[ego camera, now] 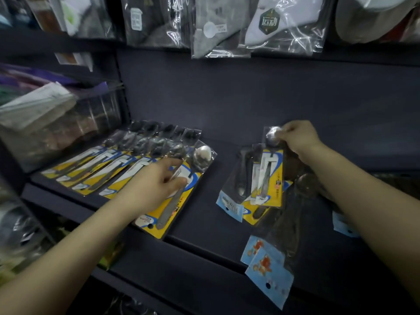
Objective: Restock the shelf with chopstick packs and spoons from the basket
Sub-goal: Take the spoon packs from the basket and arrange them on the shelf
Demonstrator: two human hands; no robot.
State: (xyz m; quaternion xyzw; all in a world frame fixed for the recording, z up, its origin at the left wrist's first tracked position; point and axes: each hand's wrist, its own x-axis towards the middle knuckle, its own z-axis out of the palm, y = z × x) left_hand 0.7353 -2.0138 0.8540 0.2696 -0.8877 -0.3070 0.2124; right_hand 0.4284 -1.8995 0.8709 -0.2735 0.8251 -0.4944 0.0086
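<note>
A row of packaged metal spoons on yellow cards (106,169) lies across the left of the dark shelf (209,214). My left hand (156,183) pinches the rightmost spoon pack (181,196) of that row, near its middle. My right hand (297,138) grips the top of another yellow-card spoon pack (271,178), bowl end up, and holds it above a loose pile of packs (241,194) on the right of the shelf. No basket is in view.
Dark packs with blue cartoon cards (268,271) hang over the shelf's front edge. Bagged goods (218,28) hang above. A clear bin with cloth (52,123) stands at the left. Bare shelf lies between the spoon row and the pile.
</note>
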